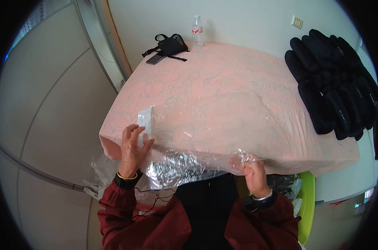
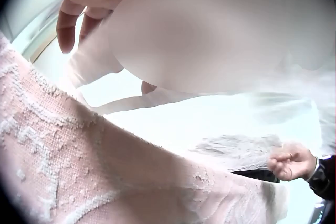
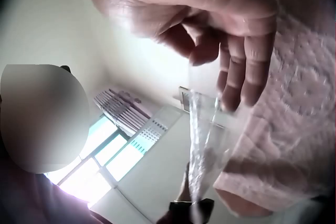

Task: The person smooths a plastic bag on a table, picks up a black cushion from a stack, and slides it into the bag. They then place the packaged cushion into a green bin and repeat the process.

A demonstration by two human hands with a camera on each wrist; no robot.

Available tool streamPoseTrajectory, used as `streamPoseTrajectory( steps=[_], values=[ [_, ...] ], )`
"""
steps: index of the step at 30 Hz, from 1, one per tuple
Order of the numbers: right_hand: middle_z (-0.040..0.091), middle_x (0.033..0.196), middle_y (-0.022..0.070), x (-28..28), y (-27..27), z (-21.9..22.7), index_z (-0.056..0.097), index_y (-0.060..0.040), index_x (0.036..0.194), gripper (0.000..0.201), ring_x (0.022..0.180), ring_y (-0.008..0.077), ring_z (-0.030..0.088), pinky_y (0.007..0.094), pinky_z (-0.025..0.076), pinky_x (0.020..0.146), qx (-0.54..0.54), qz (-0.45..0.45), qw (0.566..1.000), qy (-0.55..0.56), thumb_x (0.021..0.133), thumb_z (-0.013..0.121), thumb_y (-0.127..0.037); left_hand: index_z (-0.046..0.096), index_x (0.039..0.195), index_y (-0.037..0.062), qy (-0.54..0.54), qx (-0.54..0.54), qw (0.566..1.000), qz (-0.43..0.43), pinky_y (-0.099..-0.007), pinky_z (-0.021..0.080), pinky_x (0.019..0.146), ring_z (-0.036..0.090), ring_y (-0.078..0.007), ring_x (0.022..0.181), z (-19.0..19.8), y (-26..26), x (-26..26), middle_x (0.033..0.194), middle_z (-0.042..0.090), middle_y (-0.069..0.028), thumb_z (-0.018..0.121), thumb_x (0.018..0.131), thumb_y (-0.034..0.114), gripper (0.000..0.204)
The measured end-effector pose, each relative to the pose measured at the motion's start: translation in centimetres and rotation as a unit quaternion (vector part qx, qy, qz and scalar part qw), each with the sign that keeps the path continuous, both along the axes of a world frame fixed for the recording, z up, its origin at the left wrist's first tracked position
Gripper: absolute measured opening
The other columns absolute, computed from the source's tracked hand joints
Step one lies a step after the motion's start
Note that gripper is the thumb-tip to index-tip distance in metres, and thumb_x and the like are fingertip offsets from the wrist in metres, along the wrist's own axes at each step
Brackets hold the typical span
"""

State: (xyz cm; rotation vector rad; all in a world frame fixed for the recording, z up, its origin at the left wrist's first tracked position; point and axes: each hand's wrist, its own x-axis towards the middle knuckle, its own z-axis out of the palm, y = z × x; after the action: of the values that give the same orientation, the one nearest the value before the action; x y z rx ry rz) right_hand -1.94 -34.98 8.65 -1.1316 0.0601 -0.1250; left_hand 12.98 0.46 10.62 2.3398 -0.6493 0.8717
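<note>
A clear plastic bag (image 1: 176, 166), crinkled and shiny, spans the near edge of the pink-covered surface (image 1: 222, 75) between both hands. My right hand (image 1: 255, 175) pinches the bag's right side between thumb and index finger; in the right wrist view, this hand's other fingers (image 3: 253, 69) hang down beside the film. On the left, a white strip (image 1: 145, 116) runs along the bag's edge. My left hand (image 1: 134, 146) is at that strip with its fingers spread and slightly bent. In the left wrist view a blurred patch covers part of the left hand's surroundings.
Black puffy padded items (image 1: 335, 91) lie heaped at the right. Toward the back are a black pouch (image 1: 172, 43) with straps, a phone (image 1: 156, 58) and a clear bottle (image 1: 197, 33). Below the front edge stands a green bin (image 1: 307, 204) holding plastic-wrapped items. More clear plastic (image 1: 101, 175) hangs at lower left.
</note>
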Motion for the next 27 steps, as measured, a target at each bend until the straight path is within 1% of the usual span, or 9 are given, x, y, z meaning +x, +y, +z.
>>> streamPoseTrajectory(
  steps=[2, 6, 7, 10, 12, 16, 21, 25, 27],
  values=[
    [0.069, 0.102, 0.023, -0.3, -2.6, -0.4, 0.059, 0.0033, 0.11, 0.026, 0.095, 0.0317, 0.07, 0.04, 0.057, 0.086, -0.11, 0.131, 0.985, 0.036, 0.095, 0.043, -0.011, 0.063, 0.116, 0.0006, -0.006, -0.008, 1.0, 0.006, -0.0414, 0.05, 0.085, 0.059, -0.0334, 0.105, 0.5, -0.3, 0.4, 0.111, 0.061, -0.0181, 0.081, 0.075, 0.015, 0.047],
    [0.07, 0.092, 0.0218, 1.9, -5.6, 2.5, 0.059, 0.0047, 0.109, 0.029, 0.078, 0.0271, 0.071, 0.0356, 0.058, 0.071, -0.23, 0.191, 0.952, 0.065, 0.095, 0.042, -0.014, 0.06, 0.124, -0.0003, 0.012, 0.009, 1.0, 0.002, -0.0402, 0.049, 0.086, 0.058, -0.0323, 0.109, -0.5, -0.3, 1.6, 0.115, 0.06, -0.0179, 0.082, 0.076, 0.015, 0.055],
    [0.07, 0.092, 0.0218, 2.6, -6.0, 2.6, 0.059, 0.0047, 0.109, 0.029, 0.078, 0.0271, 0.071, 0.0356, 0.058, 0.071, -0.231, 0.19, 0.952, 0.064, 0.095, 0.042, -0.014, 0.059, 0.126, -0.0004, 0.038, 0.036, 0.999, -0.007, -0.0377, 0.051, 0.084, 0.06, -0.0292, 0.106, -1.1, -0.2, 2.2, 0.113, 0.061, -0.0165, 0.082, 0.076, 0.013, 0.056],
    [0.071, 0.092, 0.0187, 4.7, -6.9, 2.0, 0.056, 0.0041, 0.12, 0.036, 0.07, 0.021, 0.069, 0.0313, 0.054, 0.06, -0.187, -0.051, 0.979, 0.06, 0.099, 0.044, -0.022, 0.058, 0.127, -0.001, 0.156, 0.016, 0.988, -0.014, -0.0333, 0.052, 0.077, 0.064, -0.0226, 0.097, -0.8, 0.1, 2.6, 0.11, 0.063, -0.0138, 0.082, 0.077, 0.012, 0.057],
    [0.071, 0.091, 0.0172, 4.2, -5.8, 3.2, 0.054, 0.0025, 0.124, 0.036, 0.068, 0.0184, 0.067, 0.0294, 0.053, 0.059, -0.182, -0.063, 0.979, 0.068, 0.1, 0.045, -0.023, 0.058, 0.126, -0.0021, 0.341, -0.079, 0.937, -0.004, -0.0295, 0.051, 0.07, 0.065, -0.0157, 0.087, -0.6, 0.3, 2.4, 0.105, 0.063, -0.0109, 0.082, 0.078, 0.013, 0.056],
    [0.071, 0.091, 0.0132, 2.0, -3.1, 2.9, 0.048, -0.0021, 0.133, 0.039, 0.064, 0.012, 0.063, 0.0246, 0.05, 0.056, -0.215, -0.031, 0.972, 0.086, 0.102, 0.048, -0.025, 0.059, 0.12, -0.0041, 0.205, -0.014, 0.979, 0.004, -0.0238, 0.047, 0.061, 0.061, -0.0078, 0.071, -1.3, 1.0, 1.3, 0.091, 0.063, -0.0056, 0.08, 0.08, 0.012, 0.048],
    [0.071, 0.094, 0.0109, 1.5, -3.2, 0.7, 0.045, -0.004, 0.139, 0.041, 0.063, 0.0073, 0.059, 0.0213, 0.046, 0.055, -0.293, 0.074, 0.952, 0.06, 0.101, 0.052, -0.019, 0.061, 0.11, -0.0045, 0.242, -0.093, 0.966, -0.011, -0.0233, 0.047, 0.061, 0.056, -0.0085, 0.065, -3.5, 1.1, -1.2, 0.078, 0.059, -0.0013, 0.077, 0.086, 0.013, 0.034],
    [0.07, 0.096, 0.0107, 3.3, -4.6, 1.6, 0.045, -0.003, 0.139, 0.041, 0.063, 0.0069, 0.057, 0.0219, 0.046, 0.056, -0.348, 0.118, 0.929, 0.038, 0.101, 0.053, -0.016, 0.063, 0.102, -0.0012, 0.29, -0.333, 0.895, -0.059, -0.0215, 0.041, 0.056, 0.048, -0.0064, 0.059, -4.6, -0.6, -4.1, 0.068, 0.054, 0.0041, 0.073, 0.091, 0.016, 0.023],
    [0.07, 0.097, 0.0107, 4.4, -5.0, 2.4, 0.044, -0.0027, 0.139, 0.041, 0.063, 0.0071, 0.056, 0.0226, 0.046, 0.056, -0.381, 0.137, 0.914, 0.031, 0.101, 0.053, -0.016, 0.064, 0.103, 0.0015, 0.451, -0.388, 0.788, -0.162, -0.0207, 0.037, 0.053, 0.045, -0.0042, 0.057, -4.4, -0.5, -5.4, 0.07, 0.054, 0.0056, 0.069, 0.095, 0.019, 0.02]
  ],
)
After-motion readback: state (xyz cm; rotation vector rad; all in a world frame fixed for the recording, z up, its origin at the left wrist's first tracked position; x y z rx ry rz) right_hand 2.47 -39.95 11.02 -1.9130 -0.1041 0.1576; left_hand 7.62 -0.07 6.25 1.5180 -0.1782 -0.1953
